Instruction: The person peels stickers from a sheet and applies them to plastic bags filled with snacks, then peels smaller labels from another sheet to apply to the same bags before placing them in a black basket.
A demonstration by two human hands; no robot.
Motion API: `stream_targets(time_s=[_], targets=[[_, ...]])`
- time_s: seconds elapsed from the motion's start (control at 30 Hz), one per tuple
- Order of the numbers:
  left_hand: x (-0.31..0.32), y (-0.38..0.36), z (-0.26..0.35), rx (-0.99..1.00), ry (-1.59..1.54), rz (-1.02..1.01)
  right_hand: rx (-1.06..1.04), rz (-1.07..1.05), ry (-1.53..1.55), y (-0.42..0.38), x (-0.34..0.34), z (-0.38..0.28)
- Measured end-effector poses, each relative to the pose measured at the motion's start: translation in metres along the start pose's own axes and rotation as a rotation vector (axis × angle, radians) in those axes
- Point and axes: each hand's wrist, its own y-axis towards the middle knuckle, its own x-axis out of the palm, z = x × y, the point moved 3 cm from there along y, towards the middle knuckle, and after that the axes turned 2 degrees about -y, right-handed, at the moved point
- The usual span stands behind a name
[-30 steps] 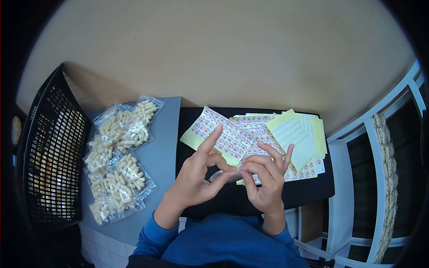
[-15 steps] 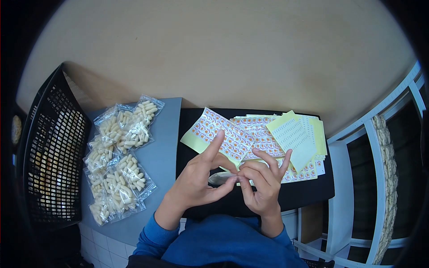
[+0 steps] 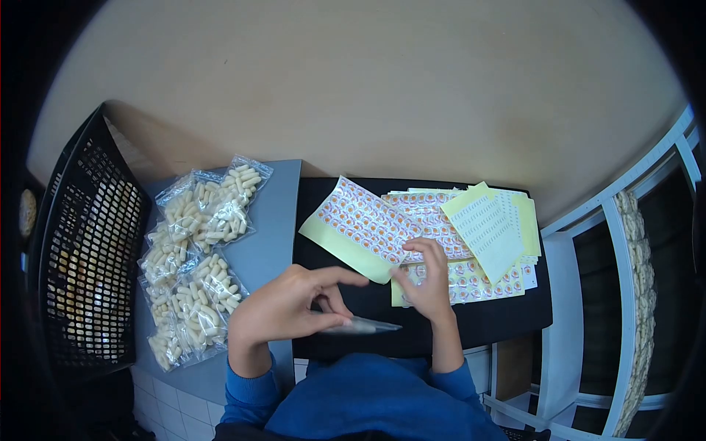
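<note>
My left hand (image 3: 290, 309) pinches a small clear plastic bag (image 3: 362, 325) between thumb and fingers, low over the black surface. The bag is seen nearly edge-on, so its contents cannot be made out. My right hand (image 3: 429, 283) is beside the lower corner of a sheet of round orange-and-white stickers (image 3: 360, 217) with a yellow-green backing. Its thumb and index finger are curved and apart, with nothing visible between them. More sticker sheets (image 3: 471, 278) lie under and to the right of it, topped by a pale yellow sheet with small printed marks (image 3: 485, 224).
Several clear bags of cream-coloured capsule-shaped pieces (image 3: 198, 294) lie piled on the grey table (image 3: 273, 253) at left. A black perforated basket (image 3: 92, 242) stands at the far left. White shelving (image 3: 562, 323) is at the right, and a beige wall (image 3: 353, 88) rises behind.
My hands have moved apart. My left hand has carried the bag down and left, while my right hand has let go of it and moved slightly up, to the sticker sheet's corner.
</note>
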Motion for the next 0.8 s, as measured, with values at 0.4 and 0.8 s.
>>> stream_targets(time_s=[0.4,0.8], targets=[[0.055,0.034,-0.035,0.05,0.16,-0.2,-0.204,-0.183,-0.303,-0.007,0.036,0.015],[0.062,0.054,-0.075,-0.176,-0.939,0.256,-0.543,0.411,-0.205,0.007,-0.007,-0.03]])
